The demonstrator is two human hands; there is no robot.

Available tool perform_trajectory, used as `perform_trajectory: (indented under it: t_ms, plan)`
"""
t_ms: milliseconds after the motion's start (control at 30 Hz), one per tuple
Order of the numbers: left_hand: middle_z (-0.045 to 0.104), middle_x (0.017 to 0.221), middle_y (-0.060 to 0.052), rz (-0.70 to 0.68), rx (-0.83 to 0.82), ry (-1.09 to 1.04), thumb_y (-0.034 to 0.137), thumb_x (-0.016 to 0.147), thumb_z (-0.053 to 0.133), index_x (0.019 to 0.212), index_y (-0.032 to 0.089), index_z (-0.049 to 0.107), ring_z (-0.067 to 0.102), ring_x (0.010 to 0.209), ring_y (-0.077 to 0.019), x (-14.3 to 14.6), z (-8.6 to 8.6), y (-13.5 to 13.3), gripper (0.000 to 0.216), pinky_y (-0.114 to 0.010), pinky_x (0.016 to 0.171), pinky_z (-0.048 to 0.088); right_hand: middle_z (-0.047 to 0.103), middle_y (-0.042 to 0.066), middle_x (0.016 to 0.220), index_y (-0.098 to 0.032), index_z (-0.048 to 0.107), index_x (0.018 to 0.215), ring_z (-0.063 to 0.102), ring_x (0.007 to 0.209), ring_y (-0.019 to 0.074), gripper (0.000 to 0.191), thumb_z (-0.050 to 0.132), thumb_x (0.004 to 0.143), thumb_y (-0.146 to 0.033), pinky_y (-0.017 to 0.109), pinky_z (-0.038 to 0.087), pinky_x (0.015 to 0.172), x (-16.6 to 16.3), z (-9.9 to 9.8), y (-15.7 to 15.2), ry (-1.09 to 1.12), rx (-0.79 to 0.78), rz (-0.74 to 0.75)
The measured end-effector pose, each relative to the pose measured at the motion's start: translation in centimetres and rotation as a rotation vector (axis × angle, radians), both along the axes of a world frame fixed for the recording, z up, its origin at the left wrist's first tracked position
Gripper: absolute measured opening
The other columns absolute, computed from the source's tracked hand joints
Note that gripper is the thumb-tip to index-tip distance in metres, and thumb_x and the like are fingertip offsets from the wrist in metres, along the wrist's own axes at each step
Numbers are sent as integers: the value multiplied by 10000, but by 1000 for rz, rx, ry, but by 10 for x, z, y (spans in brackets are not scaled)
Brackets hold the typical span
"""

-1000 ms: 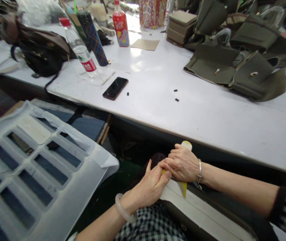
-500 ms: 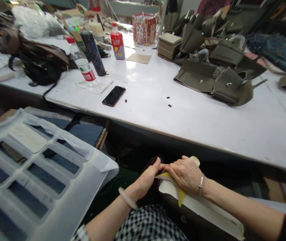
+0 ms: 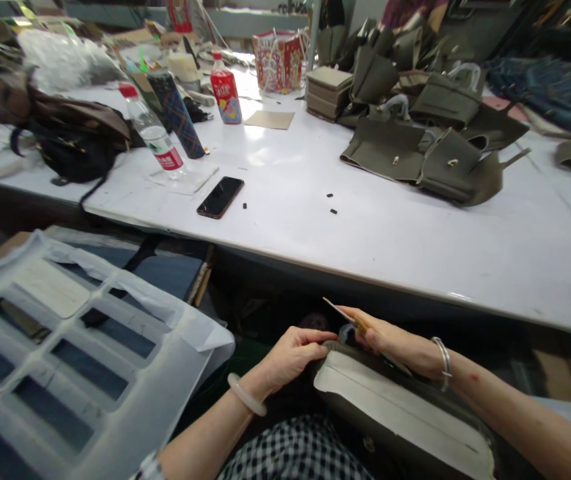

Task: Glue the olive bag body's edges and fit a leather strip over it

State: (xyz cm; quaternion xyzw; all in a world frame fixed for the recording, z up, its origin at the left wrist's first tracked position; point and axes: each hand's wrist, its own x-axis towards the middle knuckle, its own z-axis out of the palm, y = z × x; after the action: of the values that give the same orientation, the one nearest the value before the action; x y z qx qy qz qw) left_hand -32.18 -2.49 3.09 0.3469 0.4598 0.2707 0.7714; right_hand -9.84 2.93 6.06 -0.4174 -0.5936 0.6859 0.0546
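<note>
Dark-olive, white-panelled leather-like bag (image 3: 405,408) at near right has its far left corner pinched by the left hand (image 3: 288,358), while the right hand (image 3: 393,343) grips a thin, flat yellow-and-white piece (image 3: 336,308).

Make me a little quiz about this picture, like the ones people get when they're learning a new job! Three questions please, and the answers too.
1. Pick one. What is the right hand holding?
A) scissors
B) a thin, yellowish piece
C) a paintbrush

2. True or false? The phone stands upright on the white table.

3. Fill in the missing colour: beside the left hand, the long panel set in dark material is ____.

Key:
1. B
2. False; it lies flat.
3. White
</note>
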Motion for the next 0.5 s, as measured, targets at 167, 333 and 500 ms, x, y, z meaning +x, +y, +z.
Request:
perform_trajectory:
  t_ms: [167,333,500]
  plan:
    - [731,821,-40,22,54,53,207,713,561,1088,135,748,539,708,-141,6,1,-2,425,-238,656,366,628,85,1044,-153,502,1348,558,875,210,795,601,773,-694,330,455,789,-21,-17,-1,-60,84,-35]
    - [670,734,1,-3,165,140,167,778,489,1028,164,763,457,623,-105,7,0,-2,371,-220,566,303,695,51,1022,-249,618,1203,627,916,229,416,535,892,-513,356,467,860,-35,-29,-10,-186,244,62]
    - [715,1002,-39,109,71,0,258,820,625,1147,186,703,601,857,-167,5,-12,-16,344,-235,731,422,695,82,1043,-224,567,1278,644,919,265,579,637,804,-549,387,488,837,-31,-15,-4,-371,351,9]
